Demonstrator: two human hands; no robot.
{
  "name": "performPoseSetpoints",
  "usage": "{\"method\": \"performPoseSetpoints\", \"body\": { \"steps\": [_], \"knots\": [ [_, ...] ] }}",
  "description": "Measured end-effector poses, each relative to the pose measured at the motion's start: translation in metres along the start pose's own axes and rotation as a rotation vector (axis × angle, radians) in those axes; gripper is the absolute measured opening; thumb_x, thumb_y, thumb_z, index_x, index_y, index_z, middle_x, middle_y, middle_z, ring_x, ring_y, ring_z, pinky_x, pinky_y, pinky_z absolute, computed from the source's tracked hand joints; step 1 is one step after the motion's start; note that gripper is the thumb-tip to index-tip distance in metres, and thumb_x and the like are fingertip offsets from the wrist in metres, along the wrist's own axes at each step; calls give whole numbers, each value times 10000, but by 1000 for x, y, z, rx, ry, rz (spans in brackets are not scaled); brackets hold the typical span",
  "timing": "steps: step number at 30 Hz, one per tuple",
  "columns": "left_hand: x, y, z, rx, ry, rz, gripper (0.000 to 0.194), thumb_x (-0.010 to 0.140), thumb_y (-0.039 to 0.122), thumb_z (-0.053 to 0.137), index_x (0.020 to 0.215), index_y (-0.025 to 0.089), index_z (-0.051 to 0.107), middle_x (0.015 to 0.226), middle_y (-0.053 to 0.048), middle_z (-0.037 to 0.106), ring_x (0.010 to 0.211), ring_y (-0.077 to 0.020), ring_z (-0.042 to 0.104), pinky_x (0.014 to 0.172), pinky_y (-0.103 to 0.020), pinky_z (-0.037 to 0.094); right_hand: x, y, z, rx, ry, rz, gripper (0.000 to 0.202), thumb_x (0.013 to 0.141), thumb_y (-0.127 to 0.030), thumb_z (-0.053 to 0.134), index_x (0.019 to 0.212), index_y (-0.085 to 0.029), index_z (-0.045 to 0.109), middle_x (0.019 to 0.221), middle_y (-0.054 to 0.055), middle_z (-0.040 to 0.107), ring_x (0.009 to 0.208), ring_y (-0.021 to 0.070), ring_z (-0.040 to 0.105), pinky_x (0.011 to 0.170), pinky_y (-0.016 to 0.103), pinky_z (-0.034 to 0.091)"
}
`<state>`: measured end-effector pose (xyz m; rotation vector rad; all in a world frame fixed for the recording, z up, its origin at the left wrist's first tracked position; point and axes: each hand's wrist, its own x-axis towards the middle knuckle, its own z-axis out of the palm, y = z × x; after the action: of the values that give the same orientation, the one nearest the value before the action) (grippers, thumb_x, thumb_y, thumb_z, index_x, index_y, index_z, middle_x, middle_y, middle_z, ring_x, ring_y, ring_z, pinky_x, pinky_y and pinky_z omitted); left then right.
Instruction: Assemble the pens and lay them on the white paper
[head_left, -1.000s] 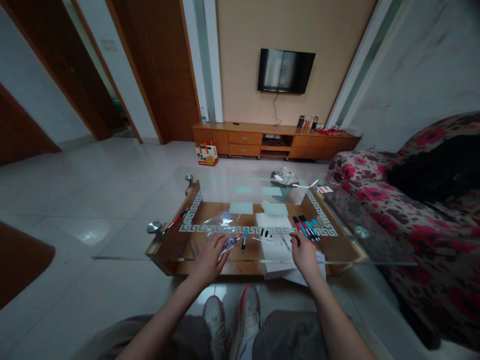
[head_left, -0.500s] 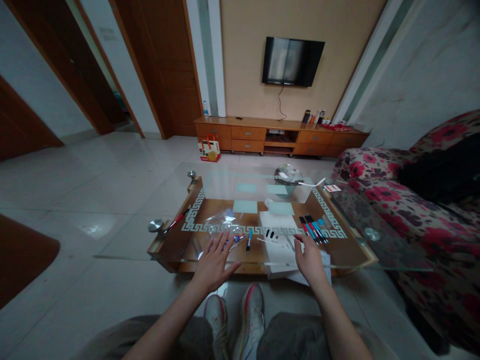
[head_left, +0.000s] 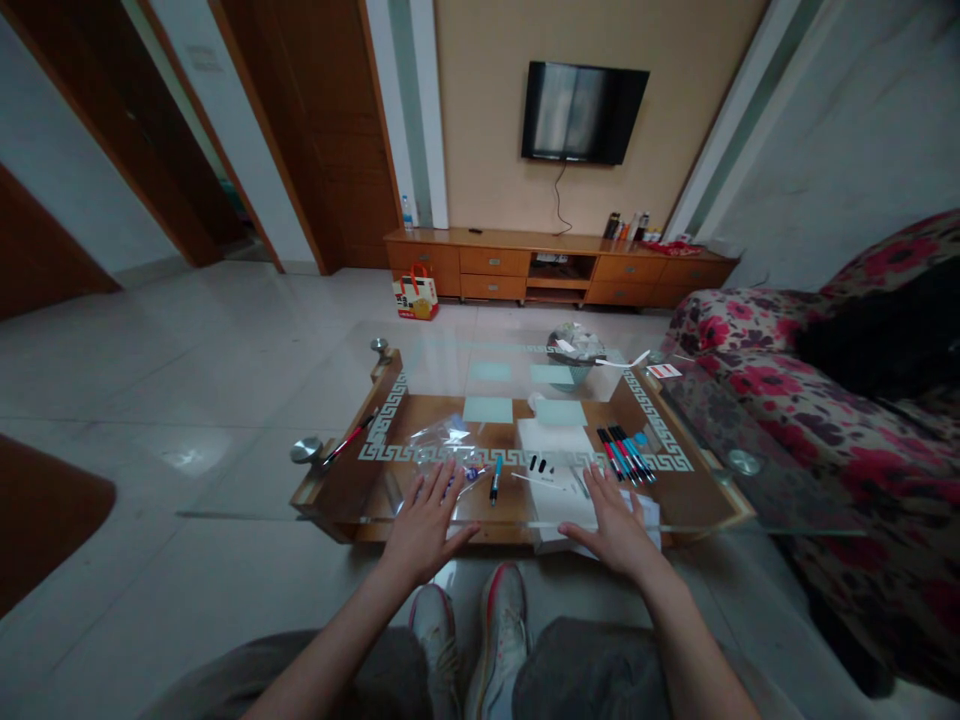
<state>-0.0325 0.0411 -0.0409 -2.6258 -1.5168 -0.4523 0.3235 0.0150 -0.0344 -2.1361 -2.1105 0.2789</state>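
My left hand (head_left: 424, 522) lies flat, fingers spread, at the near edge of the glass coffee table (head_left: 255, 485). Just beyond its fingertips is a crumpled clear plastic bag (head_left: 442, 440). A blue and black pen (head_left: 496, 480) lies between my hands. Palm down and fingers apart, my right hand (head_left: 611, 525) rests near the same edge and holds nothing. Several red, blue and black pens (head_left: 625, 455) lie side by side beyond it. Small black parts (head_left: 537, 464) and a thin white stick (head_left: 536, 482) lie left of its fingertips.
A red and black pen (head_left: 349, 440) lies at the table's left side. At the far right stand a bowl (head_left: 577, 347) of wrappings and a red-and-white card (head_left: 664, 371). White paper or a box (head_left: 551, 437) shows beneath the glass. A flowered sofa (head_left: 795, 400) borders the right.
My right hand has opened from a loosely curled pose, its fingers and thumb now spread flat. My left hand stays spread in nearly the same place. The view has tilted slightly.
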Motion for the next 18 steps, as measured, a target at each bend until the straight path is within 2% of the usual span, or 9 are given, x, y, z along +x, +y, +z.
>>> {"method": "performPoseSetpoints", "body": {
  "steps": [10, 18],
  "knots": [
    [1, 1, 1, 13, 10, -8, 799, 931, 656, 437, 1581, 230, 250, 1634, -96, 254, 1512, -314, 190, 1201, -498, 205, 2, 1, 1, 4, 12, -4, 984, 790, -670, 610, 1587, -251, 212, 1642, 134, 201, 1515, 369, 121, 1149, 634, 150],
    [0, 0, 0, -31, 6, -2, 812, 918, 642, 476, 1579, 224, 257, 1628, -103, 270, 1509, -321, 195, 1203, -499, 196, 1, 2, 0, 29, 36, -24, 984, 774, -668, 643, 1569, -228, 266, 1626, 156, 236, 1505, 371, 167, 1141, 642, 153]
  ]
}}
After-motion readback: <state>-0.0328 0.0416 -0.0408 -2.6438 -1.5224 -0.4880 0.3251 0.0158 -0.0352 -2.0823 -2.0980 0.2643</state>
